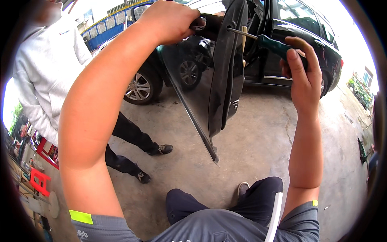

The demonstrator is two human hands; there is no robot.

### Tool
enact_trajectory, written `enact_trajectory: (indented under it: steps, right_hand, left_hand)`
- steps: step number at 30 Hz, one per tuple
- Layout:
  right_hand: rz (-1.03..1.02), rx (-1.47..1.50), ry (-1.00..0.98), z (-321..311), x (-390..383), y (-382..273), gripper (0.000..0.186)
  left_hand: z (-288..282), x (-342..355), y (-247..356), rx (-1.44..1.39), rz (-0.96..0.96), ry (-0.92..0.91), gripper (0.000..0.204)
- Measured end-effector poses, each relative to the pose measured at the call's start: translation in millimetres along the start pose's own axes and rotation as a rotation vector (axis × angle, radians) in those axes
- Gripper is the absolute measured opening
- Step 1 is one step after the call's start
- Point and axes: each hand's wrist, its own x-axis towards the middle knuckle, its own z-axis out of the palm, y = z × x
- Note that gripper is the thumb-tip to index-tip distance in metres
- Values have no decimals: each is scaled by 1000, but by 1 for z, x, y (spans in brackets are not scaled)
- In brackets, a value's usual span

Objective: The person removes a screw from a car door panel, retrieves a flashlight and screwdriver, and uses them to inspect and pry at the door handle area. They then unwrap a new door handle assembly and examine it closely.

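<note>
A black car door [225, 80] stands open in front of me, its edge toward me. My right hand [304, 68] is closed round the dark green handle of a screwdriver [276, 45]. The screwdriver's metal shaft runs left, and its tip sits at a small round hole in the door's edge. My left hand [171, 22] reaches to the outer face of the door, with its fingers curled on the glossy dark door handle [198, 23]. Those fingertips are partly hidden behind the hand.
Behind the door is the rest of the black car [298, 44], with its front wheel [139, 89] at left. A person in a light hoodie [44, 68] stands close on my left. A red stool [39, 181] is at the far left, on the concrete floor [258, 137].
</note>
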Motion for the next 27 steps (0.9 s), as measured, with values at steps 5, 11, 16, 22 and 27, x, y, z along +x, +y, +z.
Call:
enact_trajectory:
  steps: [5, 11, 16, 22, 27]
  right_hand:
    - [-89, -3, 29, 6, 0, -7, 38]
    - [-206, 17, 1, 12, -1, -11, 36]
    - [-120, -21, 28, 10, -1, -12, 36]
    - [-100, 10, 4, 10, -4, -8, 34]
    - [-119, 35, 46, 13, -5, -1, 33]
  left_hand:
    - [-5, -2, -7, -25, 29, -14, 25]
    - [-6, -14, -13, -118, 28, 36, 26]
    - [9, -8, -8, -67, -138, -86, 38]
    - [5, -3, 0, -67, -141, -119, 43]
    - [4, -4, -3, -74, -101, -107, 43]
